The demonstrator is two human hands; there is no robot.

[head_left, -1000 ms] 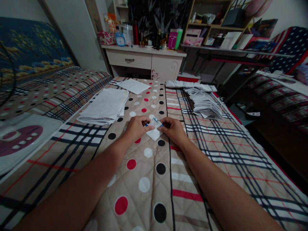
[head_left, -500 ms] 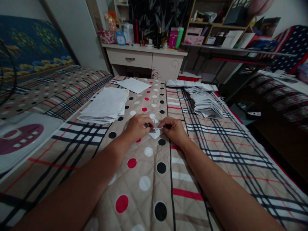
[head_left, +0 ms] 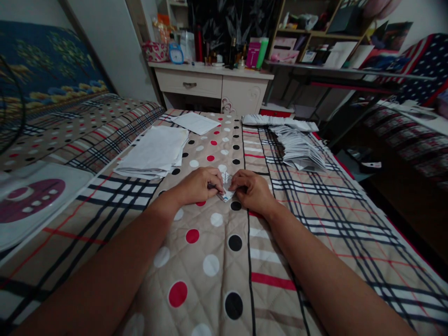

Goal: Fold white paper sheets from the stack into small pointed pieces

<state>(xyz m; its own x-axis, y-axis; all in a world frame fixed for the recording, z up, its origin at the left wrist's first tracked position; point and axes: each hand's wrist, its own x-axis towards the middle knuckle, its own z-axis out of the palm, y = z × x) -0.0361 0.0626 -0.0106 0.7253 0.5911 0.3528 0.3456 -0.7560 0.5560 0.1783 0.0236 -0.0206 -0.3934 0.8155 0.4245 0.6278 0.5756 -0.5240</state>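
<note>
A small folded piece of white paper (head_left: 227, 192) with some print on it lies on the patterned bedspread (head_left: 224, 252) between my hands. My left hand (head_left: 204, 184) is closed, its fingertips pinching the paper's left edge. From the other side my right hand (head_left: 252, 188) pinches the right edge, fingers curled. Parts of the paper are hidden under the fingertips. Beyond my left hand lies a stack of white sheets (head_left: 154, 151). A bundle of folded papers (head_left: 301, 148) sits beyond my right hand.
Another sheet (head_left: 196, 122) lies at the bed's far side, with a long strip of folded paper (head_left: 280, 122) to its right. A white dresser (head_left: 189, 84) stands past the bed. At the left edge is a white packet with a purple print (head_left: 73, 175).
The folded paper's outline has changed between my fingers, and printed marks now show near its lower tip. My left fingers have shifted slightly down along its edge.
</note>
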